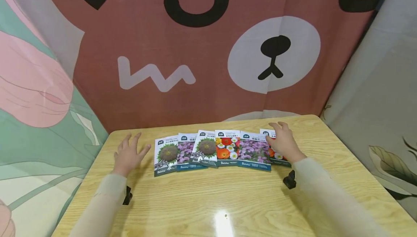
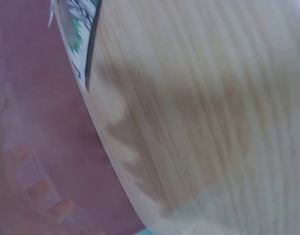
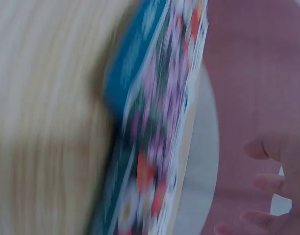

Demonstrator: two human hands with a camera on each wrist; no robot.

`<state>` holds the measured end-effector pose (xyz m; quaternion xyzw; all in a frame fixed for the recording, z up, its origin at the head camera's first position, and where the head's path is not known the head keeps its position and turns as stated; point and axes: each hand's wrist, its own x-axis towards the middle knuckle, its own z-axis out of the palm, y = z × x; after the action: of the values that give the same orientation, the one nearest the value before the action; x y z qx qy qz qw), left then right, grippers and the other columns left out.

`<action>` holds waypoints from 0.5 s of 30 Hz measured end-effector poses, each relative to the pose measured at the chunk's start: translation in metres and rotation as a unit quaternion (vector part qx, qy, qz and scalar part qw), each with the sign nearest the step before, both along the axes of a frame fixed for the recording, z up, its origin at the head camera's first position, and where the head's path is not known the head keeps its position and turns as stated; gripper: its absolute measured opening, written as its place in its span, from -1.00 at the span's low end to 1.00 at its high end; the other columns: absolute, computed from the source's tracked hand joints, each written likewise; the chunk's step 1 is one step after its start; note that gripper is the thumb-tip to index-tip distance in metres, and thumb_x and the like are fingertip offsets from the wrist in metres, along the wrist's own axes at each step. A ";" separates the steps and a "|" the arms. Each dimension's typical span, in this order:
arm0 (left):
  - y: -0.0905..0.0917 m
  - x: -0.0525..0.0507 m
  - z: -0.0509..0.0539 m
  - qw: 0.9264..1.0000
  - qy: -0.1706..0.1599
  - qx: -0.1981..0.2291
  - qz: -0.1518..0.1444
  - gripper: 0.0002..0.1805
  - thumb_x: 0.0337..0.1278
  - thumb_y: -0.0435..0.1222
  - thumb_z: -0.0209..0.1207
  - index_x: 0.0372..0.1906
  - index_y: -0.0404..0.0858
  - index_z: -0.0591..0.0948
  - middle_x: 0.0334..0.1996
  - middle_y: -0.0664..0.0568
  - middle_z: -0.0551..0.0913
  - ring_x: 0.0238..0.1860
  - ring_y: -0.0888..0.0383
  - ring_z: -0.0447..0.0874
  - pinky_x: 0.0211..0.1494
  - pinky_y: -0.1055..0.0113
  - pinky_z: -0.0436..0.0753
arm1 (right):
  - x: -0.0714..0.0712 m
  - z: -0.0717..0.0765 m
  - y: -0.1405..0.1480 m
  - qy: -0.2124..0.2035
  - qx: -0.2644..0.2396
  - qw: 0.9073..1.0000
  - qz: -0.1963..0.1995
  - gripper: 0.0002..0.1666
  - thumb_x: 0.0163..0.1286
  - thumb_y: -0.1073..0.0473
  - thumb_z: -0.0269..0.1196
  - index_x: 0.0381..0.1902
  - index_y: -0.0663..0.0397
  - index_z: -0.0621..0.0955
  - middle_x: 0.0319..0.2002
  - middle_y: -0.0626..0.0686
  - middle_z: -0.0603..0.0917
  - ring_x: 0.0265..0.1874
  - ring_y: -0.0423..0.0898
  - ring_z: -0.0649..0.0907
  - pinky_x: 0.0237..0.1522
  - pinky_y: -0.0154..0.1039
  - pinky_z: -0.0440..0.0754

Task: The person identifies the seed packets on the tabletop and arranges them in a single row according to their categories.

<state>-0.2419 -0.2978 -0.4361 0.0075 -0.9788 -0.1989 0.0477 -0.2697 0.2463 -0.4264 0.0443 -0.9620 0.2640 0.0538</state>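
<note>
- Clearly, in the head view, we find six flower-printed packets (image 1: 227, 153) in an overlapping row on the wooden table (image 1: 195, 200), in front of a bear-patterned curtain (image 1: 146, 41).
- There we record the left hand (image 1: 129, 155) just beside the row's left end, fingers spread and free.
- We note the right hand (image 1: 285, 143) over the right-end packet (image 1: 277, 153), partly hiding it; its fingers are loosely bent and released.
- In the left wrist view, we observe one packet's corner at the top, a shadow on the table and blurred fingers at lower left.
- In the right wrist view, we see purple-flowered and red-flowered packets, blurred by motion, with the right fingers at the right edge, against the curtain.
</note>
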 end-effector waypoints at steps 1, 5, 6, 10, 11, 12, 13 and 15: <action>0.002 0.001 0.000 1.000 0.001 0.015 0.000 -0.10 0.46 0.25 -0.09 0.61 -0.23 0.05 0.54 -0.47 -0.12 0.43 -0.63 -0.12 0.24 -0.64 0.03 | 0.002 -0.001 -0.008 0.009 -0.019 1.000 0.008 -0.29 0.48 0.16 0.20 0.46 0.37 0.28 0.42 0.59 0.08 0.30 0.58 0.27 0.17 0.46 0.39; 0.008 0.001 -0.003 0.997 -0.015 0.078 0.006 -0.12 0.52 0.17 -0.10 0.60 -0.35 0.01 0.51 -0.54 -0.12 0.42 -0.63 -0.08 0.32 -0.51 0.16 | 0.010 -0.008 -0.041 0.029 -0.089 0.995 0.032 -0.33 0.41 0.24 0.27 0.41 0.34 0.38 0.38 0.49 0.23 0.24 0.41 0.45 0.18 0.33 0.46; 0.010 0.001 -0.004 0.995 -0.021 0.096 0.008 -0.13 0.53 0.14 -0.10 0.59 -0.37 0.00 0.51 -0.55 -0.13 0.43 -0.62 -0.07 0.33 -0.49 0.17 | 0.012 -0.009 -0.049 0.031 -0.100 0.994 0.039 -0.33 0.39 0.25 0.29 0.40 0.32 0.40 0.37 0.47 0.26 0.22 0.39 0.47 0.16 0.30 0.49; 0.016 0.002 -0.007 0.987 -0.037 0.153 0.018 -0.20 0.58 0.02 -0.10 0.58 -0.43 0.00 0.48 -0.58 -0.11 0.44 -0.55 -0.02 0.40 -0.41 0.16 | 0.020 -0.010 -0.083 0.032 -0.138 0.988 0.067 -0.36 0.33 0.29 0.35 0.36 0.25 0.48 0.33 0.39 0.35 -0.05 0.25 0.58 -0.04 0.14 0.58; 0.018 0.003 -0.008 0.986 -0.038 0.162 0.020 -0.22 0.59 0.00 -0.10 0.57 -0.45 0.00 0.48 -0.58 -0.10 0.44 -0.54 -0.01 0.41 -0.39 0.16 | 0.022 -0.010 -0.092 0.032 -0.140 0.987 0.075 -0.37 0.33 0.29 0.35 0.35 0.23 0.49 0.32 0.38 0.37 -0.16 0.21 0.60 -0.12 0.10 0.58; 0.019 0.003 -0.009 0.985 -0.038 0.170 0.022 -0.23 0.60 -0.02 -0.10 0.56 -0.46 0.02 0.47 -0.59 -0.08 0.43 -0.53 0.03 0.40 -0.38 0.19 | 0.024 -0.010 -0.100 0.031 -0.146 0.985 0.083 -0.37 0.32 0.29 0.36 0.34 0.21 0.50 0.31 0.36 0.39 -0.22 0.16 0.58 -0.18 0.05 0.58; 0.020 0.003 -0.009 0.983 -0.040 0.179 0.024 -0.25 0.60 -0.05 -0.10 0.56 -0.47 0.03 0.46 -0.60 -0.07 0.42 -0.51 0.07 0.40 -0.36 0.22 | 0.026 -0.011 -0.108 0.029 -0.153 0.984 0.092 -0.38 0.32 0.30 0.37 0.33 0.19 0.51 0.28 0.35 0.42 -0.28 0.12 0.57 -0.22 0.01 0.58; 0.023 0.003 -0.009 0.980 -0.045 0.193 0.027 -0.28 0.59 -0.10 -0.09 0.54 -0.49 0.05 0.45 -0.60 -0.04 0.41 -0.50 0.13 0.38 -0.33 0.30 | 0.030 -0.012 -0.124 0.028 -0.166 0.979 0.110 -0.40 0.30 0.32 0.38 0.30 0.18 0.54 0.23 0.32 0.48 -0.23 0.10 0.62 -0.20 -0.04 0.64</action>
<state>-0.2386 -0.2753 -0.4447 0.0519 -0.9224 -0.3826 0.0070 -0.2398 0.1227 -0.4383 0.1480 -0.8919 0.4233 0.0583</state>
